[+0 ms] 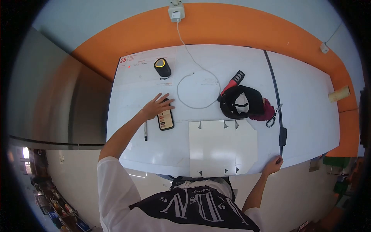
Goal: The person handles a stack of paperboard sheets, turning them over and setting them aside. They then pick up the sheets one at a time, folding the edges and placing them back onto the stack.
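Observation:
My left hand (157,106) lies over the upper end of a black-cased phone (166,119), its fingers spread. The phone's screen is lit. Beside it, under my forearm, is a pen (145,131). At the table's front right edge, my right hand (273,165) has its fingers curled together near the lower end of a black strip (275,87); whatever they hold is too small to name. A black box (283,136) sits on that strip just above the hand. White folded card sheets (216,149) lie between my hands at the front edge.
A black speaker with a yellow ring (162,68) stands at the back left. A white cable (179,94) loops mid-table from a wall plug (176,16). Right of it are a red-black tool (233,84), a black cap (236,106), maroon cloth (265,110) and scissors (272,120).

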Available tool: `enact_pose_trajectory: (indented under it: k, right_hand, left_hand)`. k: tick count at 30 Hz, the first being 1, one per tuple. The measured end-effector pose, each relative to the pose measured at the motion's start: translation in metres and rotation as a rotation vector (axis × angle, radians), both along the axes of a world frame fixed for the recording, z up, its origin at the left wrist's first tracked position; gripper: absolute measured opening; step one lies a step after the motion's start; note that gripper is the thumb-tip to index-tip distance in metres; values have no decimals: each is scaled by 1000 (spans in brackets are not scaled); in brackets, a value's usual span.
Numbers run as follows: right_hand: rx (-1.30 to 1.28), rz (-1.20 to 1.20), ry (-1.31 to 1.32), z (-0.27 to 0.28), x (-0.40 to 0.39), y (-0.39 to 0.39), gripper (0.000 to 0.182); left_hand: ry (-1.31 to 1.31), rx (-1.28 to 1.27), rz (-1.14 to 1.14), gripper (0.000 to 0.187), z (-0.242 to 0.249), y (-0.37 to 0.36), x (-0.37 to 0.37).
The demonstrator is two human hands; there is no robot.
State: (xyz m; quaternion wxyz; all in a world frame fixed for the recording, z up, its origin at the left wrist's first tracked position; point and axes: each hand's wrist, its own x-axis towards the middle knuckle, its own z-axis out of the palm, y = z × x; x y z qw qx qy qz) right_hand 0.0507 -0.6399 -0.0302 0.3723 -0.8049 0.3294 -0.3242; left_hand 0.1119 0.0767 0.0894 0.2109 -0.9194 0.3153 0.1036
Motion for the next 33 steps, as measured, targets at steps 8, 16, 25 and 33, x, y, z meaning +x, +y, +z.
enact_pose_trajectory:
  k: [8,16,25,33]
  right_hand:
    - [46,-11,-5,-7,-1,-5,29]
    - [30,-4,-3,-5,0,-3,28]
    - [-26,-22,70,7,3,6,32]
    - [-68,-33,47,5,5,8,33]
  left_hand:
    - [216,-237,11,73,25,23,40]
    - [-318,-789,609,79,-11,42,53]
    - [-600,-945,802,81,-44,36,69]
    - [-597,-1136,810,83,-56,38,77]
